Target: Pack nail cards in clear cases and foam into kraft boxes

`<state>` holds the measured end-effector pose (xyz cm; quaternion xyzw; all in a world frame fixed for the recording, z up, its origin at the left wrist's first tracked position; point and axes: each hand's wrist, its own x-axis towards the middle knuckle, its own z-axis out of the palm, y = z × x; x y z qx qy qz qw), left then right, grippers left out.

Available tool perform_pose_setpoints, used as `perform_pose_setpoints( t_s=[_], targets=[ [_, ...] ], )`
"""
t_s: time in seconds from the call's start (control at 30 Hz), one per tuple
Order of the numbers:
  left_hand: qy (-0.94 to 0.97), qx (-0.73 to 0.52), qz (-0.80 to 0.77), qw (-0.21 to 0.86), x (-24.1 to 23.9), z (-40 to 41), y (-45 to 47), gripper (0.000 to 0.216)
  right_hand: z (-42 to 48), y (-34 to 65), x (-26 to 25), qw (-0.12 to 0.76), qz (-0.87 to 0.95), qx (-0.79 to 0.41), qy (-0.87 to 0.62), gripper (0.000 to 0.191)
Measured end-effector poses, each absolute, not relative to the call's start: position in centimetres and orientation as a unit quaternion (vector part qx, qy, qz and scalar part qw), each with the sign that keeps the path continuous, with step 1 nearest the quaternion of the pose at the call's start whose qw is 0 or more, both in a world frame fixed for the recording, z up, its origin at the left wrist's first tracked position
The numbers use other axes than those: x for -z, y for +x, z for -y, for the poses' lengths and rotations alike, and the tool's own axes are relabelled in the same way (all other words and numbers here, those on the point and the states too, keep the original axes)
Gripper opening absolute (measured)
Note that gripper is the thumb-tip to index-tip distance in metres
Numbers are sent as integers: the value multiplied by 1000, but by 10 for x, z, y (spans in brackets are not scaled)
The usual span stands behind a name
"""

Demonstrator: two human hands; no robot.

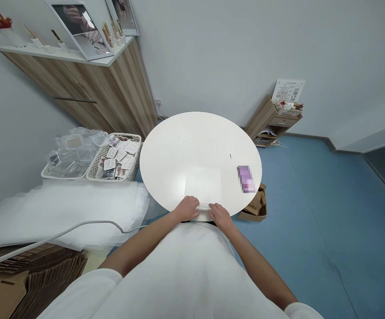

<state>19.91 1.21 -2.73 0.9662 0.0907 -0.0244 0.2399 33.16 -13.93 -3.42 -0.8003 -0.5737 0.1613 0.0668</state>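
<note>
A thin, translucent plastic-looking sheet (204,184) lies flat on the round white table (179,137). Along its near side runs a small rolled or folded strip (204,206), close to the table's front edge. My left hand (188,208) has its fingers curled around the strip's left end. At the right end, my right hand (220,215) pinches it between thumb and fingers. Whether anything is wrapped inside the strip, I cannot tell. A purple, pixelated flat object (246,179) rests on the table to the right.
Left of the table stand a basket of small cards (121,157) and a tray of clear plastic packaging (75,153). Below them lies a stack of white sheets (66,204), crossed by a grey cable (92,222). A cardboard box (257,206) sits on the floor at right.
</note>
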Motion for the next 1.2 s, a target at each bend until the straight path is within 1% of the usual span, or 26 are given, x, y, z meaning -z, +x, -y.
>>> perform_pose_setpoints(
  t_s=[0.2, 0.37, 0.57, 0.7, 0.83, 0.93, 1.1, 1.2],
  targets=[
    [957, 19, -124, 260, 25, -21, 203, 22, 129, 342, 23, 136, 569, -189, -789, 30],
    [948, 23, -123, 294, 24, -28, 204, 28, 124, 348, 28, 159, 565, -223, -778, 28],
    [912, 43, -114, 392, 32, -42, 204, 30, 119, 358, 29, 184, 530, -294, -774, 26],
    [867, 50, -176, 464, 43, -50, 209, 33, 113, 365, 27, 238, 481, -332, -776, 29],
    [830, 65, -230, 504, 47, -57, 216, 32, 107, 370, 31, 274, 399, -355, -800, 24],
    [810, 75, -310, 492, 49, -61, 220, 32, 100, 373, 36, 272, 356, -351, -822, 21],
    [794, 86, -409, 441, 54, -68, 224, 30, 95, 380, 43, 222, 319, -330, -860, 21],
    [795, 93, -441, 405, 52, -71, 223, 26, 99, 380, 44, 186, 303, -265, -897, 23]
  ],
)
